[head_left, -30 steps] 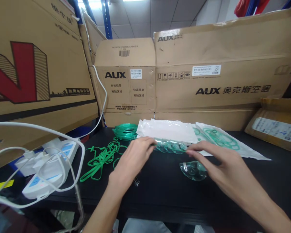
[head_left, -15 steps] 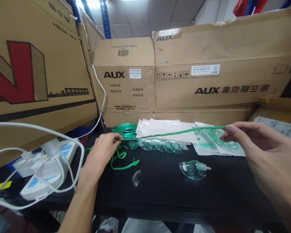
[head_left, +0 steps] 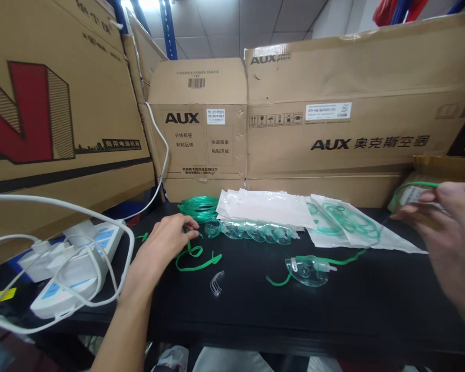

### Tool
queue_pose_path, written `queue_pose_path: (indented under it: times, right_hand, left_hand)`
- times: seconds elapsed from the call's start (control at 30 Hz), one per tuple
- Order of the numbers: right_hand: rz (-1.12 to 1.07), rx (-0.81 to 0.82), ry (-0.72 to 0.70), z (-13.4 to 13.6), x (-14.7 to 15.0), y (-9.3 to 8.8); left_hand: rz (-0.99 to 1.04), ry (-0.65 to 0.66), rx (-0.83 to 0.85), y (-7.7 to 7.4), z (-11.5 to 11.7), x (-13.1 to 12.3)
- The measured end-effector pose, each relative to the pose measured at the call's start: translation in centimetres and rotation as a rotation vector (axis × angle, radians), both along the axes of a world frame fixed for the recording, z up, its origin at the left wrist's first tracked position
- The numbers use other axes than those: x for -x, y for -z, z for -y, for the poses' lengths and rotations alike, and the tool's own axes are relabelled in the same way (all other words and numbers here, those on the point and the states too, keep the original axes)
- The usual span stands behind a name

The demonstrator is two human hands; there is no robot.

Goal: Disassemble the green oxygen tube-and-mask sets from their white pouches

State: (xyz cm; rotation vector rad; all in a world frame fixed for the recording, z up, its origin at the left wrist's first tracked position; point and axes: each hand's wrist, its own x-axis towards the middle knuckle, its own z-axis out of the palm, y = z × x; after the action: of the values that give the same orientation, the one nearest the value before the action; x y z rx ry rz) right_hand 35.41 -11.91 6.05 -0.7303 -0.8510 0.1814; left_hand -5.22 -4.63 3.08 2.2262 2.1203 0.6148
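Note:
Between the thumb and fingers of my right hand (head_left: 445, 217), at the far right, is the end of a green strap (head_left: 346, 260). The strap droops to the table and passes by a clear green mask (head_left: 310, 271), its other end lying left of the mask. My left hand (head_left: 172, 232) rests over a tangle of green straps (head_left: 197, 267), its fingertips pinched together; what they hold, if anything, is too small to tell. Several thin metal strips (head_left: 217, 284) lie on the black table (head_left: 248, 315).
Behind are coiled green tubing (head_left: 199, 208), a row of clear masks (head_left: 256, 232), white packets (head_left: 265, 207) and bagged green tubing (head_left: 351, 222). A white power strip (head_left: 75, 274) with looping cables stands left. Cardboard boxes (head_left: 201, 119) wall the back.
My right hand has moved to the right with the strap. The strap, stretched between both hands before, has left my left hand and now hangs down onto the table by the mask.

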Motion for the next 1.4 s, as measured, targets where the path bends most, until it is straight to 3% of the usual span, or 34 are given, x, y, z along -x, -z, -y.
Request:
queue_pose_path:
  times: [0.13, 0.2, 0.33, 0.47, 0.53, 0.63, 0.77, 0.83, 0.93, 1.17, 1.4]
  right_hand:
    - [0.009, 0.047, -0.091, 0.3, 1.8, 0.5]
    - [0.059, 0.126, -0.134, 0.4, 2.4, 1.0]
    - [0.207, 0.292, -0.248, 0.6, 3.2, 1.7]
    - [0.450, 0.393, -0.279, 0.7, 3.8, 2.0]
    - [0.580, 0.439, -0.296, 0.5, 4.2, 2.3]
    - [0.756, 0.460, -0.345, 0.1, 5.3, 3.1]
    - [1.109, 0.498, -0.473, -0.2, 6.7, 4.1]
    - [1.216, 0.524, -0.528, -0.1, 6.8, 4.3]
    - [1.219, 0.552, -0.465, 0.1, 5.9, 4.0]
    - [1.341, 0.639, -0.226, -1.2, 2.1, 4.5]
    - [1.387, 0.755, -0.278, -2.0, 1.6, 5.5]
  left_hand:
    - [0.116, 0.253, 0.203, 0.7, 0.4, -1.4]
    - [0.091, 0.296, 0.247, 1.2, 0.4, -1.8]
    - [0.009, 0.194, 0.238, 1.6, 0.0, -1.4]
    - [-0.060, 0.040, 0.142, 0.7, 0.3, -0.7]
    - [-0.062, 0.050, 0.054, 0.2, 1.0, -1.3]
    - [0.031, 0.230, -0.058, -0.1, 2.5, -3.8]
    - [0.162, 0.579, -0.018, 0.4, 4.5, -8.2]
    - [0.190, 0.682, 0.016, 0.8, 5.0, -9.7]
    - [0.182, 0.736, 0.057, 1.3, 5.1, -10.2]
    - [0.121, 0.703, 0.042, 1.7, 4.0, -8.1]
    - [0.098, 0.682, 0.043, 3.0, 3.0, -8.6]
